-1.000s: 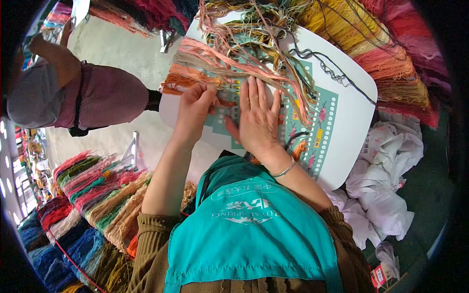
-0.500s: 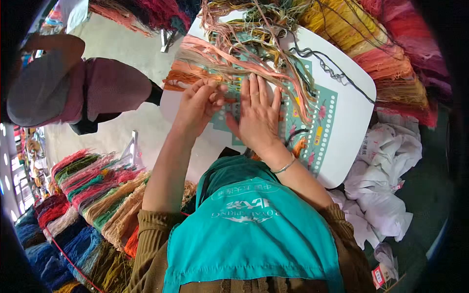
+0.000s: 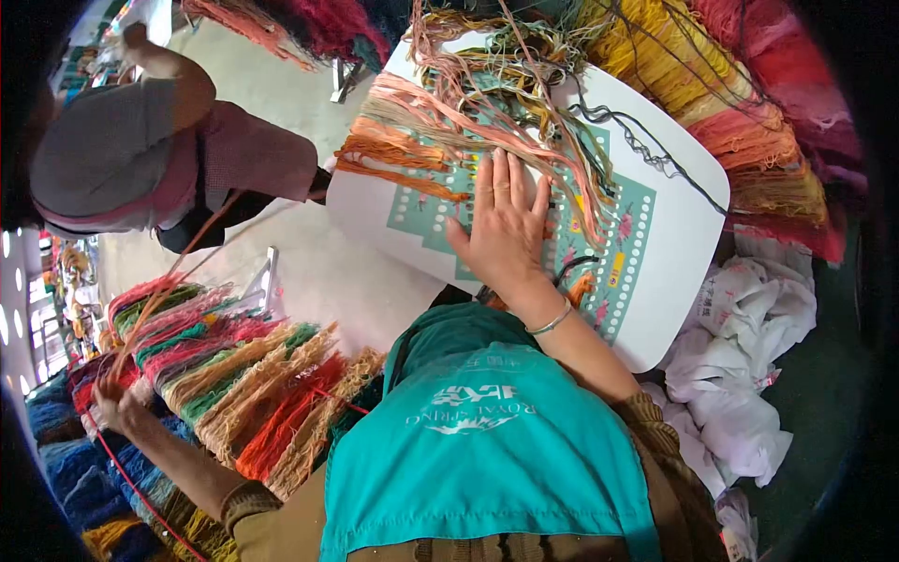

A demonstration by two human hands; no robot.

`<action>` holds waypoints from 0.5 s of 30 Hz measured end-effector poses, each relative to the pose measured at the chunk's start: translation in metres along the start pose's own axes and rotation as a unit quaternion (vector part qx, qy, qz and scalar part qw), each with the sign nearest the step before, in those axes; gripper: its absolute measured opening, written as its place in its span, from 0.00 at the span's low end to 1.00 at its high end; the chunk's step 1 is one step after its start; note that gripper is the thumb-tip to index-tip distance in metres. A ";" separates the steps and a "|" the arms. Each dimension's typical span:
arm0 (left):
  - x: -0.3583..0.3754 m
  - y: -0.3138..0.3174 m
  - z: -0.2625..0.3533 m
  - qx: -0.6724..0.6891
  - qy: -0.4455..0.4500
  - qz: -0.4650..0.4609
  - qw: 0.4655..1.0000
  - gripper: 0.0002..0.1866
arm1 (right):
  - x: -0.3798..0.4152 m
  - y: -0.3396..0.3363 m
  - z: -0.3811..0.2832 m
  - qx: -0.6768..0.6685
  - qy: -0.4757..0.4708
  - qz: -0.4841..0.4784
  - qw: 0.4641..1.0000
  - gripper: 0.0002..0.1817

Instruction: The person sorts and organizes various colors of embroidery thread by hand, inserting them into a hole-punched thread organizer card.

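Note:
My right hand point(image 3: 506, 225) lies flat on the green punched thread cards point(image 3: 613, 272), its fingers a little apart, beside hanks of pink, beige and orange thread point(image 3: 403, 117) that spread over the cards. At the far left, my left hand point(image 3: 112, 401) has its fingers drawn together on a long light-brown thread point(image 3: 178, 272). This thread slants up and right from the hand, past the other person; its far end is hard to follow. Tangled olive and pink threads point(image 3: 506, 61) lie across the top of the cards.
The cards rest on a white table point(image 3: 679, 225). Another person point(image 3: 122, 155) is at the upper left. Coloured yarn bundles hang at the lower left point(image 3: 220, 375) and upper right point(image 3: 721, 103). White plastic bags point(image 3: 740, 375) are at the right.
My left hand has moved from the cards down to the far left, with a long thread now stretched from it. My right hand stays flat on the cards. The view has shifted slightly.

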State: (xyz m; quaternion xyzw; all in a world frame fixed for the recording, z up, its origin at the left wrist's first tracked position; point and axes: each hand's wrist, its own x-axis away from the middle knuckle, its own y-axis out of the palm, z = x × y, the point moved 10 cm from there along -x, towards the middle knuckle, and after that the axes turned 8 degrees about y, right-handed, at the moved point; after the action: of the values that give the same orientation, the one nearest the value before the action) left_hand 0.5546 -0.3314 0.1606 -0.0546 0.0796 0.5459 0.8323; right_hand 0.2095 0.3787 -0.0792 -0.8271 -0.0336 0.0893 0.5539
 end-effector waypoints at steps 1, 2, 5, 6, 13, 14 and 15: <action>0.003 -0.029 0.020 -0.091 0.035 0.079 0.992 0.05 | 0.000 0.000 0.000 0.005 0.003 -0.001 1.000 0.47; 0.007 -0.049 0.028 -0.166 0.038 0.130 0.977 0.05 | 0.000 0.001 0.001 0.011 0.006 -0.004 1.000 0.47; 0.066 0.037 0.044 -0.208 0.192 0.038 0.958 0.12 | 0.001 0.002 0.001 0.006 0.003 -0.008 1.000 0.48; 0.081 0.073 0.015 -0.201 0.154 -0.030 0.967 0.13 | 0.001 0.002 0.001 0.000 0.004 -0.007 1.000 0.49; 0.323 0.374 -0.083 -0.161 -0.001 -0.389 0.907 0.10 | 0.006 -0.050 -0.042 -0.362 -0.123 -0.013 0.924 0.29; 0.347 0.392 -0.086 -0.126 -0.052 -0.405 0.904 0.10 | 0.006 -0.053 -0.055 -0.450 -0.108 -0.083 0.882 0.30; 0.365 0.410 -0.086 -0.097 -0.059 -0.449 0.886 0.11 | 0.007 -0.057 -0.066 -0.451 -0.112 -0.088 0.881 0.30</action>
State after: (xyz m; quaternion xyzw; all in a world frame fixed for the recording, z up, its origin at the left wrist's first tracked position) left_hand 0.3151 0.1450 0.0040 -0.1328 -0.0564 0.1207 0.9821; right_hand 0.2310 0.3421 -0.0029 -0.9656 -0.2047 0.1079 0.1189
